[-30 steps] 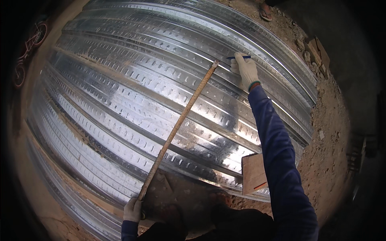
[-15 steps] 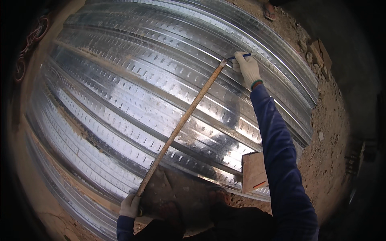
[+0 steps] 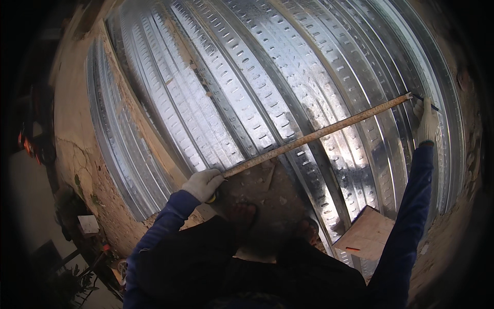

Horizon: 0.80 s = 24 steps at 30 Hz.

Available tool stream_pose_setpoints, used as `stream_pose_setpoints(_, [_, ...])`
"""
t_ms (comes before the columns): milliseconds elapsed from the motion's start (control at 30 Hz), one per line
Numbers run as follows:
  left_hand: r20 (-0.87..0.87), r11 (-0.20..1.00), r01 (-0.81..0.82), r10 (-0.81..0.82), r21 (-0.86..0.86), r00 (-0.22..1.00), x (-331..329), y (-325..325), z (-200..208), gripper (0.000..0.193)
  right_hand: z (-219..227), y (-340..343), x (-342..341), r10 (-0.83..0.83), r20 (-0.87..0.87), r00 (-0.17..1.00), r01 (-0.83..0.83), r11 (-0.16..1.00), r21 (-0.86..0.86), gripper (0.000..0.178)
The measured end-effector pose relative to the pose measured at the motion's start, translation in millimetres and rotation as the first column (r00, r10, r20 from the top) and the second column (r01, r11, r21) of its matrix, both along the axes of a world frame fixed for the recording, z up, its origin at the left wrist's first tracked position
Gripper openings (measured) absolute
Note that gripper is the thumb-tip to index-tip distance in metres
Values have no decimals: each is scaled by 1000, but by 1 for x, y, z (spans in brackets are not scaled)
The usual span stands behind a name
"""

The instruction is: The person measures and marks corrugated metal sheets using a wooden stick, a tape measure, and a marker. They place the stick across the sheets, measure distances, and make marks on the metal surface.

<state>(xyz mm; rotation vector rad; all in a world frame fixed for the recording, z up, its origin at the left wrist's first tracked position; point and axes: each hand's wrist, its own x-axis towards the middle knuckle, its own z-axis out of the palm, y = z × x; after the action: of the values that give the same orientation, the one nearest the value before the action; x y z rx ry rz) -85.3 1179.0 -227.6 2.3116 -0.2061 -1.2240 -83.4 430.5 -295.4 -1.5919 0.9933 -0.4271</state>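
A long, rusty metal bar (image 3: 321,132) lies across the ribbed, shiny metal sheets (image 3: 231,98). At its near left end is my left hand (image 3: 204,185) in a white glove, fingers closed on the bar's tip. Under that palm shows a small yellow-and-dark thing that I cannot make out. My right hand (image 3: 428,119), also gloved, is at the far right end of the bar. Its fingers pinch a dark blue pen (image 3: 433,107), with the point close to the bar's end.
A wooden board (image 3: 368,234) with an orange stick (image 3: 353,250) on it rests at the lower right, beside my right arm. Bare ground (image 3: 262,198) and my feet show between the sheets' edges. More narrow ribbed sheets (image 3: 126,139) and a wooden beam (image 3: 152,141) lie to the left.
The view has turned, so the bar now slants more level and sits farther right. Both hands keep their places at the bar's two ends; the pen stays in the right one.
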Motion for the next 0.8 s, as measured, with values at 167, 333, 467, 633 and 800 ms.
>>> stream_pose_setpoints(167, [51,1000,-16,15,12,999,-3,-6,1,33,-3,-7,-6,54,36,998,-54,999,-4,45])
stream_pose_setpoints(333, [34,998,-20,18,64,999,-5,-3,-2,33,-12,-31,-15,147,-88,985,-159,977,-143,59])
stream_pose_setpoints(467, [48,996,-44,40,74,998,-10,3,-2,31,-16,-11,-6,46,13,999,-45,996,-78,59])
stream_pose_setpoints(633, [9,996,27,-28,87,1000,5,2,0,31,-10,-10,-13,59,-30,998,-63,985,-158,60])
stream_pose_setpoints(800, [-35,996,-81,82,26,996,5,-3,-4,29,-5,-3,-15,-47,78,996,53,995,-88,34])
